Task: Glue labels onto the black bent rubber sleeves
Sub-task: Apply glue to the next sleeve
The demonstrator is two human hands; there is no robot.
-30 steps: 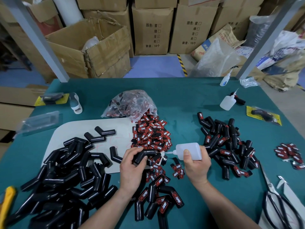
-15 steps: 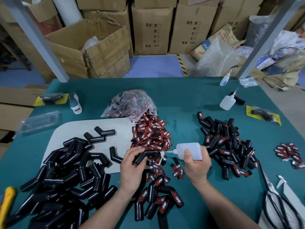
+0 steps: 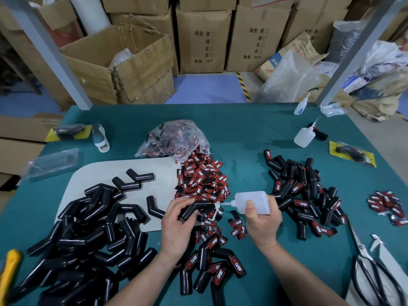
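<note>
While the left hand (image 3: 176, 224) curls its fingers (image 3: 180, 204) round a black bent sleeve (image 3: 192, 209) just above the desk (image 3: 242, 133), the right hand (image 3: 263, 224) grips a white glue bottle (image 3: 254, 199) held sideways. Its thumb lies across the bottle, whose nozzle points at the sleeve's upper end, beside the label pile (image 3: 203, 180).

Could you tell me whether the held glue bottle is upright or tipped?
Tipped: the glue bottle lies sideways in the right hand, nozzle toward the sleeve.

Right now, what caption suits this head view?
Left hand holds black bent rubber sleeve; right hand aims translucent glue bottle.
</note>
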